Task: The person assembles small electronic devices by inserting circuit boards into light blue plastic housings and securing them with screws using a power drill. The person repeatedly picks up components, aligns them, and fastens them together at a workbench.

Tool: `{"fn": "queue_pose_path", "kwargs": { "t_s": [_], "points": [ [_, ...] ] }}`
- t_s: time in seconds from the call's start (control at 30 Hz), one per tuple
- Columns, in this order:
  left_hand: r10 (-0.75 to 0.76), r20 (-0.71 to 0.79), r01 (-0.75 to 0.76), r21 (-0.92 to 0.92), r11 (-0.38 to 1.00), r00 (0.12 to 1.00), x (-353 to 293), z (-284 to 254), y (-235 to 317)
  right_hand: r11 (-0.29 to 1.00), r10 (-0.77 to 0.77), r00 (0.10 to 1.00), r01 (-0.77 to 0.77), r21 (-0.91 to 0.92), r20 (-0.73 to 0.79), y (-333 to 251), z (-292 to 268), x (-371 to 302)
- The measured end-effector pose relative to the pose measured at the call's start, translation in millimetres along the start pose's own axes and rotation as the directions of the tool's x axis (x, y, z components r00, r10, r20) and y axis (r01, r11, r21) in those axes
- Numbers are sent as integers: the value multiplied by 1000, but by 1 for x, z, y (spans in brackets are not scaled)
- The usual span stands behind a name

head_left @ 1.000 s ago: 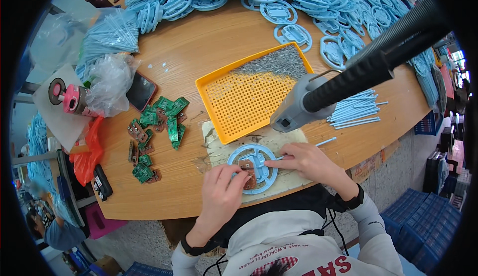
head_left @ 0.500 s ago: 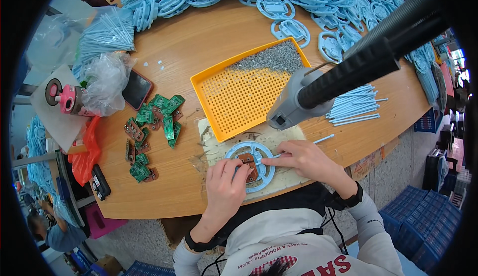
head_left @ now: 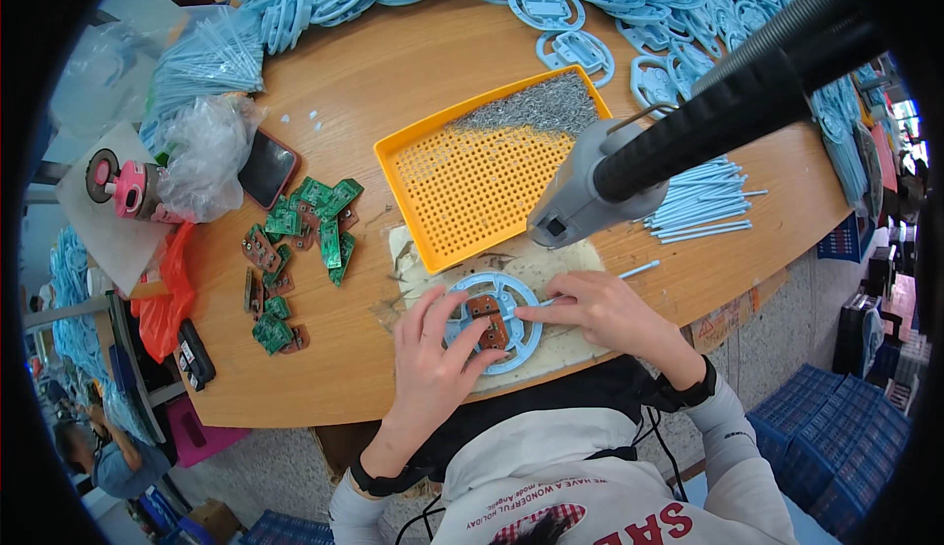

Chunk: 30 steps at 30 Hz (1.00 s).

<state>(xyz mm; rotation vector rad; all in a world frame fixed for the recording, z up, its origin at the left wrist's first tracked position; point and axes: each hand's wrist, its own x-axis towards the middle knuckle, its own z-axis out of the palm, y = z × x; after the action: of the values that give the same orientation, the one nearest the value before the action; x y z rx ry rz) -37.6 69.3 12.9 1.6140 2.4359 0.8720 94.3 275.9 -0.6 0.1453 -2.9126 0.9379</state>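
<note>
The round light-blue plastic frame [head_left: 526,355] lies on the pale, stained mat [head_left: 572,256] by the front edge of the brown wooden desk [head_left: 334,388]; inside it, left of its middle, is the brown circuit board [head_left: 496,333]. The left hand [head_left: 430,358] has fingers spread wide, w/ thumb and forefinger tips at the board. The right hand [head_left: 615,319] is narrow, holding the thin light-blue plastic stick [head_left: 641,270], w/ one fingertip on the frame.

What could go wrong, in my judgement: the board may tilt or shift b/c the left fingers touch only one side of it. The frame might also turn on the mat if both hands press unevenly, & the stick could slip if the right pinch becomes loose. Whether the board sits fully flat, I cannot tell.

Vs. approx. half a sec. ago: the left fingers were bunched over the board, now they are opened; right hand & stick look abt. the same.
</note>
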Motion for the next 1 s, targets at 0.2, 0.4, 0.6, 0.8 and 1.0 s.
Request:
{"fn": "queue_pose_path", "kwargs": {
  "t_s": [0.2, 0.4, 0.6, 0.8, 1.0],
  "points": [
    [-103, 39, 109, -202, 973, 994, -5, 10, -4, 1000, -21, 1000, 21, -3, 3, 4, -2, 1],
    [-154, 48, 161, -197, 967, 987, 5, 16, 9, 998, -44, 998, 46, -48, 41, 15, -13, 0],
    [-138, 92, 143, -49, 988, 986, 14, 11, 16, 998, -58, 997, 60, -29, 45, 19, -13, 0],
    [-129, 15, 129, -231, 964, 991, 5, 24, 2, 999, -49, 998, 49, 5, 30, 20, -14, -1],
    [-125, 9, 123, -259, 958, 992, 13, 30, 8, 1000, -15, 999, 14, 18, 45, 25, -24, -3]
  ]
}}
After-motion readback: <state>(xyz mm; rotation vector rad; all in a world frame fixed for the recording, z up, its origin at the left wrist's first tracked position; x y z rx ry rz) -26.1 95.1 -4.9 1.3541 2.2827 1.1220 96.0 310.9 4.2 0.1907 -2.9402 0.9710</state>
